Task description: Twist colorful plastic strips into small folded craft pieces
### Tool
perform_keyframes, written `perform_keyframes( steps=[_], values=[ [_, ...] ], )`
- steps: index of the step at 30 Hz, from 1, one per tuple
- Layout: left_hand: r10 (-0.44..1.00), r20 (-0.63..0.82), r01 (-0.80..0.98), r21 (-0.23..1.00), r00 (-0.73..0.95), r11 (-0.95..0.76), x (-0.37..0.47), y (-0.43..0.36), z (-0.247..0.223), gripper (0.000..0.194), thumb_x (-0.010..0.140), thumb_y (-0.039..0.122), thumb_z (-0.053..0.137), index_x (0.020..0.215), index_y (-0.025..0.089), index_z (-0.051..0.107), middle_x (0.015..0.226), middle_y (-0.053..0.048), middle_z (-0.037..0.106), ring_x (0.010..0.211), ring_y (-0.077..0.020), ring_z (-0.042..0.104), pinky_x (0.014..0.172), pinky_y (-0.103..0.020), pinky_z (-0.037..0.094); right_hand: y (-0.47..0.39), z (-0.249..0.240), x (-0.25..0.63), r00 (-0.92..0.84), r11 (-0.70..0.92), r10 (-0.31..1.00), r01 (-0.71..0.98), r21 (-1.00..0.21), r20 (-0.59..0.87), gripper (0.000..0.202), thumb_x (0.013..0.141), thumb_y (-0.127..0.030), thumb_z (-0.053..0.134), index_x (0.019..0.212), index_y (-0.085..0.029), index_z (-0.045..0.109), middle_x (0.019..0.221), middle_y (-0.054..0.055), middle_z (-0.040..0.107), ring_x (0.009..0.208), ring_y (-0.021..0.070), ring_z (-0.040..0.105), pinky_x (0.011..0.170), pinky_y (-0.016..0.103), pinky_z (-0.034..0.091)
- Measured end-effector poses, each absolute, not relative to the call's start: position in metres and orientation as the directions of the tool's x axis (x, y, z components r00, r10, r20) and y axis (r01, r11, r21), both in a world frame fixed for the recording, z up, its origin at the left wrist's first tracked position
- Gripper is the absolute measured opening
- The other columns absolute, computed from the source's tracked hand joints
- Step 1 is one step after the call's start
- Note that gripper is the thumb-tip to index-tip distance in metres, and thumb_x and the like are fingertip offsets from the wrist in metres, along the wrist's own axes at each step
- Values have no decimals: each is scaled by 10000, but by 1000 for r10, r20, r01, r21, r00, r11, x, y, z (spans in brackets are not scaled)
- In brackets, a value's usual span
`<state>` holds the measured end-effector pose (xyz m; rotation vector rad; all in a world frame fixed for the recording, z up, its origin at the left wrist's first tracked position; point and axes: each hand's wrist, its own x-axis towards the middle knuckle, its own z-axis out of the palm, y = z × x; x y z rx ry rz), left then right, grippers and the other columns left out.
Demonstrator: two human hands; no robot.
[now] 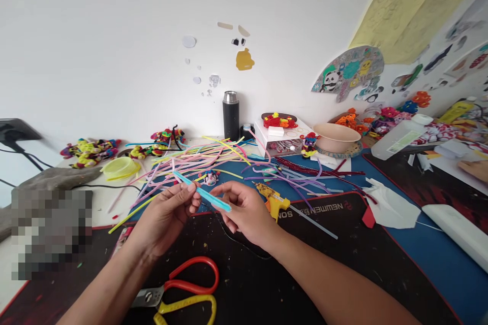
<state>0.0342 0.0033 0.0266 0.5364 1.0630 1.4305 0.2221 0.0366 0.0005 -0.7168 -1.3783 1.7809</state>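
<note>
A light blue fuzzy strip (206, 195), seemingly folded pipe cleaners, is held slanting above the black mat. My left hand (173, 205) pinches it near its middle between thumb and fingers. Around its lower right end, my right hand (244, 210) has its thumb and fingers closed. Below the hands lie scissors (192, 282) with one red and one yellow handle. A yellow glue gun (272, 198) with a clear glue stick rests just right of my right hand. Behind the hands, many pink, yellow and purple pipe cleaners (217, 155) are spread over the blue mat.
A black thermos (231, 117) stands by the wall, left of a white box (269, 137). Farther right are a beige bowl (335, 134) and a clear bottle (400, 134). At the left are yellow lids (120, 168) and colourful fuzzy figures (91, 151).
</note>
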Motion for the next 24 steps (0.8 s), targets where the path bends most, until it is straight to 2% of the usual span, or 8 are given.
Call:
perform_keyframes(
  steps=[4,8,14,24],
  values=[
    [946,-277,-535,832,-171,147,35,4,21,363,519,268,1105,687,114,823,635,-36,719,569,-100,637,505,-149,565,34,2,222,-533,-79,845,-209,-975,46,377,892,-485,837,1086,-194,698,629,-84,609,413,66,458,417,204,365],
    [935,-308,-554,816,-174,166,36,2,20,372,486,234,1116,706,120,838,658,-46,751,594,-116,686,535,-152,597,33,6,223,-519,-87,854,-218,-972,40,444,877,-560,835,1081,-193,690,595,-90,578,412,74,443,417,209,355],
    [943,-313,-492,842,-116,219,38,0,21,469,432,336,1145,741,117,867,684,-78,794,591,-134,712,547,-170,607,33,11,223,-479,-70,876,-235,-970,52,508,843,-654,845,969,-185,696,568,-83,532,437,84,434,412,215,360],
    [969,-235,-322,926,-75,199,36,-1,18,368,556,412,1092,680,160,854,675,-86,787,608,-176,711,584,-236,601,35,9,225,-521,-78,853,-162,-984,19,460,861,-614,852,894,-200,655,557,-84,547,414,81,445,430,219,352]
  ],
)
